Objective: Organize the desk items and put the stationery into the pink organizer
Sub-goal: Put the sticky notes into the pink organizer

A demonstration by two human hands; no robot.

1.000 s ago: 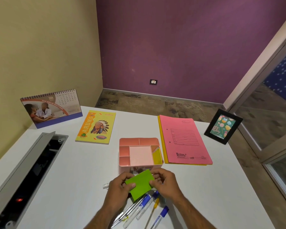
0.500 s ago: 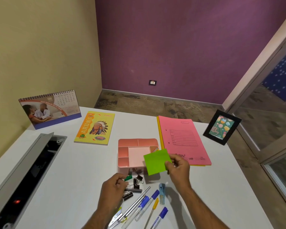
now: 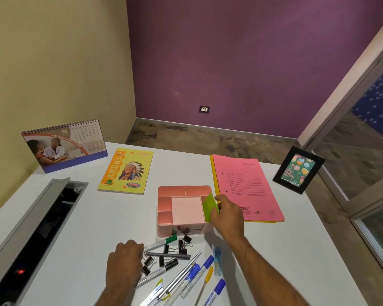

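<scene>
Green sticky pad (image 3: 210, 206) tilted on edge in right-side slot of pink organizer (image 3: 164, 226), pinched by our right hand (image 3: 227, 215). Our left hand (image 3: 125, 260) rests on desk (image 3: 75, 228), fingers curled, touching marker (image 3: 158, 244) among pens and binder clips (image 3: 184, 242).

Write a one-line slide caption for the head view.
Right hand slots green sticky notes into the pink organizer; left hand rests among pens.

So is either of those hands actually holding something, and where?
The right hand pinches the green notes by their right edge, over the organizer. The left hand touches a marker; no clear grip.
</scene>
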